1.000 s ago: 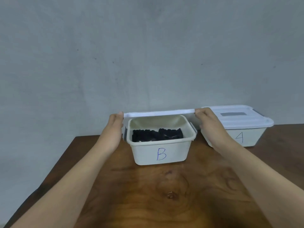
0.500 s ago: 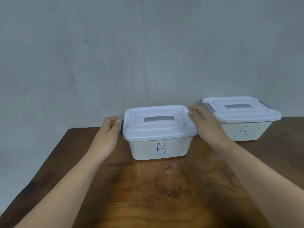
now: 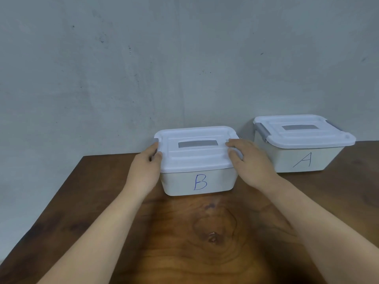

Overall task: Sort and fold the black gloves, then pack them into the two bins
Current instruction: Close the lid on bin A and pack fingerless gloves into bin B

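Observation:
Bin B [image 3: 213, 181], a cream plastic box with a blue letter B, stands on the wooden table with its white lid [image 3: 196, 154] on top. My left hand [image 3: 146, 169] grips the lid's left end at the grey latch, thumb on top. My right hand [image 3: 251, 160] curls over the lid's right end. Bin A [image 3: 287, 158], marked with the letter A, stands to the right, with its own white lid [image 3: 336, 139] on and its grey latches down. The black gloves are hidden inside the bins.
Both bins sit at the back of the wooden table [image 3: 205, 232], close to the grey wall [image 3: 184, 58]. The table's left edge runs diagonally at the lower left.
A second ago I held the lid above bin B, with black gloves visible inside. The lid now sits on the bin, and both hands have closed in on its ends.

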